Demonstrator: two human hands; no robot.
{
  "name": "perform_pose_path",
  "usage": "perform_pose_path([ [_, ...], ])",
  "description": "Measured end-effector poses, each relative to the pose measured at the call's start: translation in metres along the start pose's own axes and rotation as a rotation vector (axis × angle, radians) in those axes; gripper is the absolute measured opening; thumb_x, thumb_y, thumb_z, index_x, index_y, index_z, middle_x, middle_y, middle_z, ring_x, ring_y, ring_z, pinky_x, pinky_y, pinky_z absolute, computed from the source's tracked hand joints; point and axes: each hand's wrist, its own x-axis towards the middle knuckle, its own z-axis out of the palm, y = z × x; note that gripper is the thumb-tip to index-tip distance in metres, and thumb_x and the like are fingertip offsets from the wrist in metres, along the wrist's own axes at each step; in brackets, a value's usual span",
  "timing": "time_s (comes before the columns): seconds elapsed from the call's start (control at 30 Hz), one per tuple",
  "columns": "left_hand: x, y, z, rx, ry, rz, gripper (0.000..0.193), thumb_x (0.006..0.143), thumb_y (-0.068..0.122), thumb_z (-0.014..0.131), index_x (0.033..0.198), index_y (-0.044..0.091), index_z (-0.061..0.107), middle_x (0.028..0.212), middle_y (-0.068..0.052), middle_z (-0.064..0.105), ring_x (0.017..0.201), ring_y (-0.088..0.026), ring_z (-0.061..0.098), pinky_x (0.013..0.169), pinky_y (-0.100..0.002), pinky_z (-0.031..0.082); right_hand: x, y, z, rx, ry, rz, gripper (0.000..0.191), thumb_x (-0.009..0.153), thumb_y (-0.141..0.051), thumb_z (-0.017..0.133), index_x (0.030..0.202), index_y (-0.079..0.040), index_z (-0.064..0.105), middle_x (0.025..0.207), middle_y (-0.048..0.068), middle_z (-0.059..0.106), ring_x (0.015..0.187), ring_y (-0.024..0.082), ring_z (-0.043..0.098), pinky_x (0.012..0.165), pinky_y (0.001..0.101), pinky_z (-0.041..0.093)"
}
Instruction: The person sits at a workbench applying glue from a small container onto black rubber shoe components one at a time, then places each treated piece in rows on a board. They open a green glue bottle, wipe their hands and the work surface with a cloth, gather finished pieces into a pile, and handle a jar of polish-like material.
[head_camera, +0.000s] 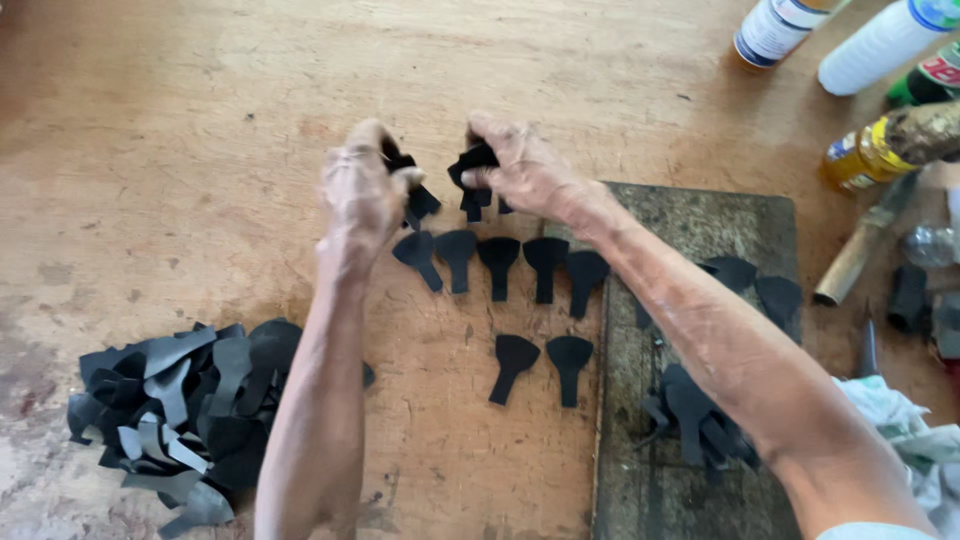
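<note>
My left hand (362, 195) is closed on a small bunch of black cut-out pieces (416, 197) above the wooden table (180, 130). Beside it, my right hand (520, 170) pinches another few black pieces (474, 180). Just below both hands lies a row of several black fan-shaped pieces (498, 262), laid flat side by side. Two more such pieces (542, 364) lie in a second row nearer to me.
A heap of black pieces (180, 420) lies at the lower left. More black pieces (700, 420) rest on a dark slab (700, 210) at the right. Bottles (880, 45), a yellow-labelled can (862, 155), a tube and a cloth (900, 420) crowd the right edge.
</note>
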Motion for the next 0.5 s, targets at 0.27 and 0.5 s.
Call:
perform_pose_path([
  [0.27,-0.103,-0.003,0.014,-0.3,-0.33,0.407,0.024,0.085,0.02,0.079,0.104,0.008,0.069,0.096,-0.01,0.08,0.075,-0.014,0.078,0.064,-0.026,0.067,-0.125,0.006,-0.058,-0.157,0.035,0.109,0.022,0.104,-0.03,0.06,0.11,-0.009,0.062,0.088,0.008,0.072,0.07,0.016,0.069,0.059,0.033,0.058],
  [0.5,-0.208,0.027,0.093,-0.464,-0.595,0.388,0.022,0.089,0.025,0.074,0.102,0.008,0.069,0.094,-0.006,0.075,0.076,-0.017,0.071,0.067,-0.032,0.064,-0.261,0.004,-0.069,-0.125,-0.06,0.576,0.027,0.095,-0.035,0.065,0.109,-0.012,0.064,0.087,0.005,0.073,0.073,0.018,0.072,0.064,0.0367,0.061],
])
